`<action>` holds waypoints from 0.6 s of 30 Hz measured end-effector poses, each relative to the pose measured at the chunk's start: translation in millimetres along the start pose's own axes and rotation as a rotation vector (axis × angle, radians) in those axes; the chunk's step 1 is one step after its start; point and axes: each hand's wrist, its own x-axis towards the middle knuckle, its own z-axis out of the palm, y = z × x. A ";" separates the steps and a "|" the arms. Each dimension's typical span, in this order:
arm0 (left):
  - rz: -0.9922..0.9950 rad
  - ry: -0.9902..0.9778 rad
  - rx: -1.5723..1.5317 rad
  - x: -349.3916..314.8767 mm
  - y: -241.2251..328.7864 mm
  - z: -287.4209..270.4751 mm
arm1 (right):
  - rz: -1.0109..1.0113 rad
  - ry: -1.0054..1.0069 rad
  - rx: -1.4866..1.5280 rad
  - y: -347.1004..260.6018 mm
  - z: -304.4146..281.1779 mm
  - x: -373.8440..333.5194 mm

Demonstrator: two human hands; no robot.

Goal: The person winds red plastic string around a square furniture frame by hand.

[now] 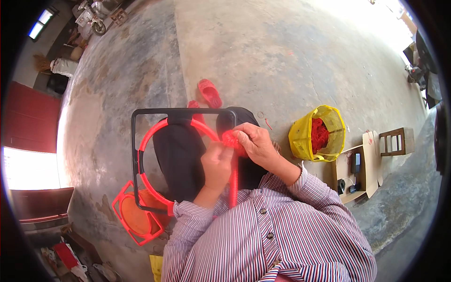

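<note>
Here, both hands are pinching a red tassel knot point(230, 139) on the red hoop point(152, 136): left hand point(217, 164) closed below it, right hand point(253, 143) curled over it. Most of the hoop looks bare; finished work isn't showing.

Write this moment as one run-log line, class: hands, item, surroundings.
left hand: grips red cord | right hand: pinches red knot | red hoop in black frame | yellow bag right

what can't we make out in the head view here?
- Red piece being worked: mostly covered by the right hand and left hand; its shape is unclear.
- Red hoop: right part hidden behind the hands.
- Yellow bag: red contents too small to identify.
- Open cardboard box: dark items inside too small.
</note>
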 end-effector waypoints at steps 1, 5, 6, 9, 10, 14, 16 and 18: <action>-0.017 -0.017 -0.055 -0.8 1.0 -0.8 | 0.002 0.000 0.000 0.8 -1.5 -1.3; -0.169 0.067 -0.371 -0.4 -2.7 -0.5 | -0.253 -0.231 -0.115 -8.0 -2.2 -2.7; -0.234 0.109 -0.427 0.6 0.7 -2.4 | -0.218 -0.301 -0.208 -9.5 -4.1 -4.3; -0.295 0.170 -0.567 4.3 9.4 -4.5 | -0.256 -0.387 -0.303 -3.3 -6.1 -1.8; -0.156 0.151 -0.477 4.5 8.9 -6.9 | -0.260 -0.404 -0.328 -4.4 -7.3 -1.4; -0.150 0.211 -0.560 8.0 10.6 -8.8 | -0.332 -0.457 -0.564 -26.3 -10.9 0.6; -0.308 0.256 -0.762 8.3 10.2 -12.8 | -0.400 -0.429 -0.445 -31.4 -15.5 3.5; -0.295 0.256 -0.803 11.7 5.8 -12.1 | -0.389 -0.374 -0.251 -26.0 -19.6 6.6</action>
